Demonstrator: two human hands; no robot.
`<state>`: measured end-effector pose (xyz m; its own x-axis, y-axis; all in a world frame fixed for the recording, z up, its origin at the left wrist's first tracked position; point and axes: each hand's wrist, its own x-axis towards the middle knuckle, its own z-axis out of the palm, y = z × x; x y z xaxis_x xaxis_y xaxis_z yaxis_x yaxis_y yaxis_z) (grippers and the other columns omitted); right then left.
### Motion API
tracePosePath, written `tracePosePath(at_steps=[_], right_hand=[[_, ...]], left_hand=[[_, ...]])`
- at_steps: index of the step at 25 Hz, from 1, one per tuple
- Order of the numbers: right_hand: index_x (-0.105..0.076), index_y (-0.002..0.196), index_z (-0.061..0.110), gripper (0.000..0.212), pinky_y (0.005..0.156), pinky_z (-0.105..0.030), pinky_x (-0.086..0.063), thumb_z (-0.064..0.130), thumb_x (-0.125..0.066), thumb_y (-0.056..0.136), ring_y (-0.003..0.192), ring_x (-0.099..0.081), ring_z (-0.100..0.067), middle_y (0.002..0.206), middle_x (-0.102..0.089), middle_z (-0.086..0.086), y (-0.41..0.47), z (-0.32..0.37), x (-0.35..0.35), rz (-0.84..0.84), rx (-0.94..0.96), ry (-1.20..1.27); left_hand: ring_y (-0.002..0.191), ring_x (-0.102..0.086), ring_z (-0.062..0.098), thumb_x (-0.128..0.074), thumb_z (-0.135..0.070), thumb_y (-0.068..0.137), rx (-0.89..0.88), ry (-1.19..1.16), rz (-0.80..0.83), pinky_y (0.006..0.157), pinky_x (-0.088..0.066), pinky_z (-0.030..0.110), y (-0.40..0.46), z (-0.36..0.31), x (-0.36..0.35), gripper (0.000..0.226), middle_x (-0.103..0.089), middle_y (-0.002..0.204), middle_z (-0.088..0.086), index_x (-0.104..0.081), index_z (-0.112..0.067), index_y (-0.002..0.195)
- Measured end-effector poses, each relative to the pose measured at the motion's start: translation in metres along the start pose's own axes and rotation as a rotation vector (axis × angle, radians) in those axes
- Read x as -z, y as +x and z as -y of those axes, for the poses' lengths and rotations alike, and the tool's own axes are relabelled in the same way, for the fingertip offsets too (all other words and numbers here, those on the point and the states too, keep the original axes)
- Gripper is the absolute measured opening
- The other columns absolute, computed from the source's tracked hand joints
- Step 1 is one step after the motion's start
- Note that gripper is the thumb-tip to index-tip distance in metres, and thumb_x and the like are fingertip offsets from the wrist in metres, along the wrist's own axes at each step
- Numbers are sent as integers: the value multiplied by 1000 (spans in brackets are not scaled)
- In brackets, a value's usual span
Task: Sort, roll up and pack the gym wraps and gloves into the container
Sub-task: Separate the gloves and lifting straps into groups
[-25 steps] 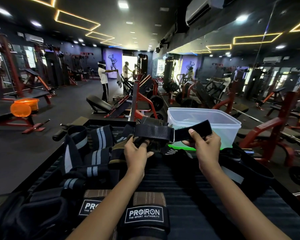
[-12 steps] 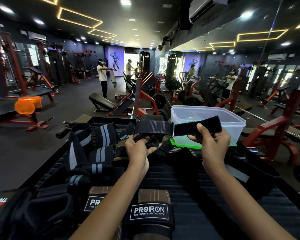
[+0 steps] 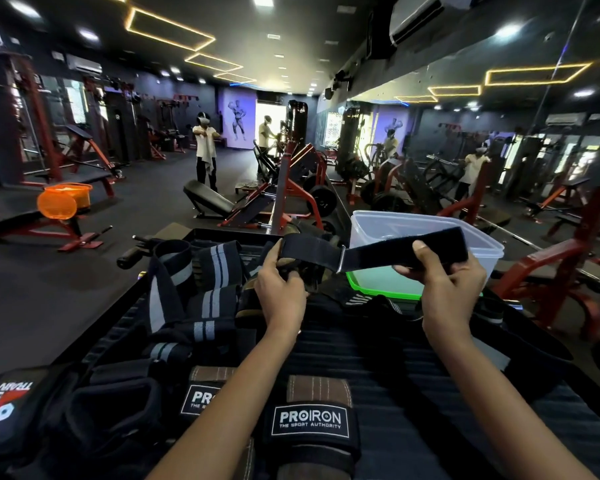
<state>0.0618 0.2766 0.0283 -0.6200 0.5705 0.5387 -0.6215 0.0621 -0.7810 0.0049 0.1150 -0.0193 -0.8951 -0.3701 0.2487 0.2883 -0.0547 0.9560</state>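
I hold a black glove strap stretched level between both hands, a metal ring at its middle. My left hand grips the brown glove end of it. My right hand pinches the free strap end in front of the clear plastic container, which stands on a green lid. Black wraps with grey stripes lie heaped to the left. Two brown PROIRON gloves lie near me under my left forearm.
Everything sits on a black ribbed mat. More black gloves, one with a red and white logo, lie at the near left. A black belt-like wrap lies at the right. Gym machines and people stand behind; a mirror covers the right wall.
My right hand has drawn the strap end farther right and slightly up, so the strap is longer and tauter. My left hand stays on the glove.
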Motion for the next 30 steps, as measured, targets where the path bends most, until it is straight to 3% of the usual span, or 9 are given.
tracePosePath(at_steps=[3,7,10,11,14,17,22,25,30], right_hand=[[-59,88,2,4,59,-26,-59,-1,-60,91,70,-71,-14,77,-63,-6,-1,5,-2,24,16,64],[-55,83,9,16,57,-32,-60,-4,-58,91,73,-69,-15,75,-66,2,-6,5,-2,183,-59,123],[-43,73,6,26,54,-35,-58,-9,-49,93,81,-67,-23,91,-71,-9,-10,6,-3,331,-74,137],[-39,71,7,30,54,-36,-58,-12,-46,93,82,-66,-26,95,-72,-13,-12,8,-4,384,-60,124],[-38,68,8,34,53,-33,-57,-15,-44,92,78,-66,-24,85,-71,-13,-18,10,-5,476,-31,71],[-49,66,16,33,52,-37,-57,-6,-53,90,73,-60,-22,78,-63,-12,-22,11,-7,522,-55,102],[-51,70,5,27,52,-27,-54,-10,-50,92,64,-57,-18,68,-58,-4,-15,17,-6,360,5,135],[-55,80,-2,13,57,-30,-58,3,-59,91,65,-62,-16,71,-57,-8,-13,15,-6,337,-121,183],[-64,82,1,30,76,-32,-58,24,-76,67,76,-64,-16,76,-64,-7,-2,13,2,403,-184,247]], left_hand=[[111,-57,31,-47,12,81,-206,256,43,101,-46,43,-7,-2,5,70,-63,119,11,-46,-23,142],[109,-57,31,-47,14,80,-255,358,101,98,-48,44,-6,1,5,76,-62,117,12,-41,-23,145],[111,-55,23,-47,17,79,-325,522,209,99,-42,21,-13,2,2,78,-58,124,6,-40,-22,146],[115,-54,21,-46,17,79,-353,580,249,96,-42,19,-16,1,1,78,-56,128,4,-39,-21,147],[119,-54,23,-46,12,81,-398,710,303,94,-49,35,-16,2,0,76,-55,132,2,-36,-21,148],[119,-54,23,-46,10,81,-458,827,355,90,-49,37,-17,2,1,75,-52,135,-1,-35,-23,148],[118,-53,23,-48,11,77,-575,881,420,87,-51,40,-17,3,-2,79,-50,137,-3,-35,-23,147],[106,-57,20,-44,17,71,-544,781,507,82,-51,36,-17,6,0,81,-56,113,-6,-45,-24,141],[88,-56,17,-36,23,63,-642,599,684,74,-52,42,-17,14,-5,68,-52,98,-3,-61,-14,115]])
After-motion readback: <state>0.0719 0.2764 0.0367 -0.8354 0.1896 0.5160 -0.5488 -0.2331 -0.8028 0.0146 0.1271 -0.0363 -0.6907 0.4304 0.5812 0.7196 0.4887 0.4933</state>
